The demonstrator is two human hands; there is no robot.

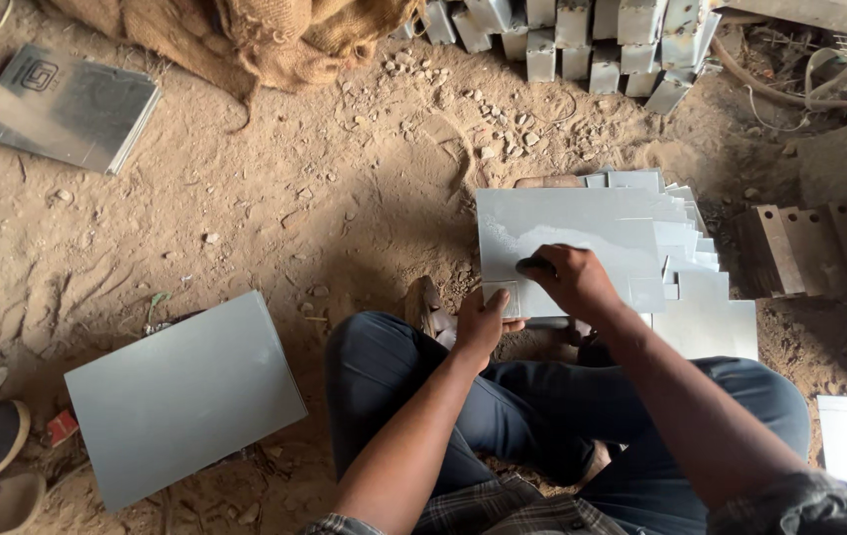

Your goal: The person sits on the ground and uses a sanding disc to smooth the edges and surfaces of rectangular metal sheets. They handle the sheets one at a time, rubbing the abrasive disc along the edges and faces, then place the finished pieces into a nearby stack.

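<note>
A bare floor of dry brown earth (324, 198) is seen across nearly the whole frame. At the bottom centre, crossed legs in dark blue trousers (532, 406) are shown. A large flat grey metal sheet (183, 396) lies alone on the earth at lower left, well apart from the hands. Right of centre, a fanned stack of light grey rectangular metal plates (686, 263) is spread on the ground, and the top grey plate (567, 238) of it is being handled. A darker grey pile of flat sheets (61, 104) is set at upper left, beside a heap of brown burlap sacking (265, 35) at the top edge. A row of small grey metal brackets (592, 40) is lined up at upper right.

The right hand (570, 280) is laid on the top plate near its lower edge, fingers curled down and pressed against its surface. The left hand (483, 322) is closed around the plate's lower left corner, thumb on top.
</note>
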